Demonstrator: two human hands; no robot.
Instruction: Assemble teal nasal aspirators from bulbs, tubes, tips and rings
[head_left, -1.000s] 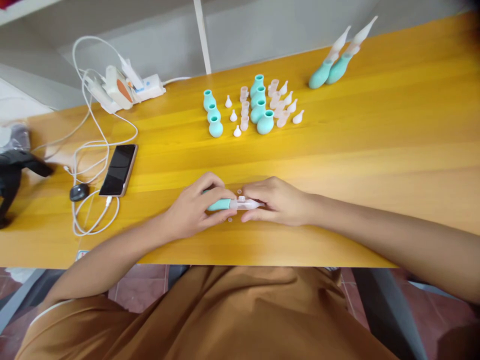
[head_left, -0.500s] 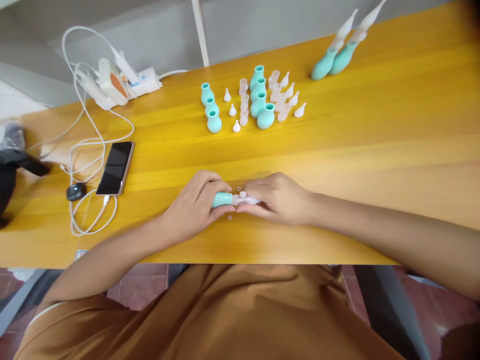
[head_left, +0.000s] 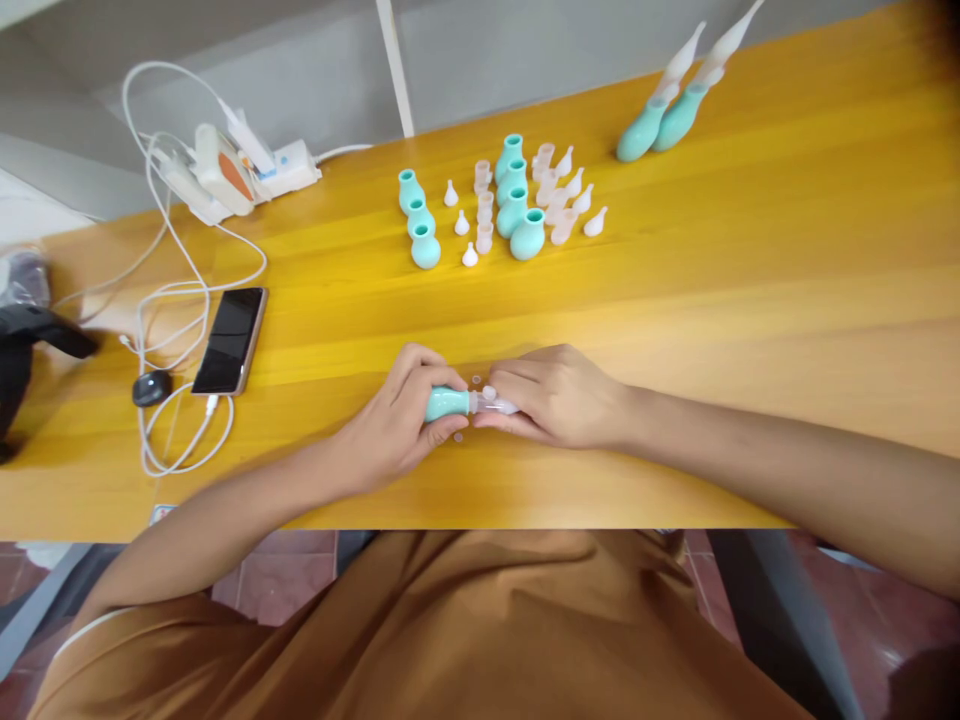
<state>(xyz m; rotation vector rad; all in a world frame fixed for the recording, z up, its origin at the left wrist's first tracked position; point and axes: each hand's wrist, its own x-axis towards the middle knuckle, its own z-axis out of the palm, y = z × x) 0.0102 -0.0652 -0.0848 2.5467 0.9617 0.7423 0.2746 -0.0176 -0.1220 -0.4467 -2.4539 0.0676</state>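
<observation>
My left hand (head_left: 397,425) is closed round a teal rubber bulb (head_left: 447,403) held just above the yellow table (head_left: 750,300). My right hand (head_left: 559,398) pinches the clear tube (head_left: 491,402) fitted to the bulb's neck; its far end is hidden under my fingers. Both hands meet near the table's front edge. Two tiny clear discs (head_left: 475,379) lie on the wood beside the tube.
Farther back stand several teal bulbs (head_left: 517,210) with small clear tips and tubes (head_left: 562,205). Two assembled bulbs with long tips (head_left: 660,110) lie at the back right. A phone (head_left: 231,340), white cables (head_left: 172,300) and a power strip (head_left: 247,170) are at the left.
My left hand has shifted its fingers, baring more of the teal bulb. The right hand has closed in slightly on the tube. The view has tilted a little.
</observation>
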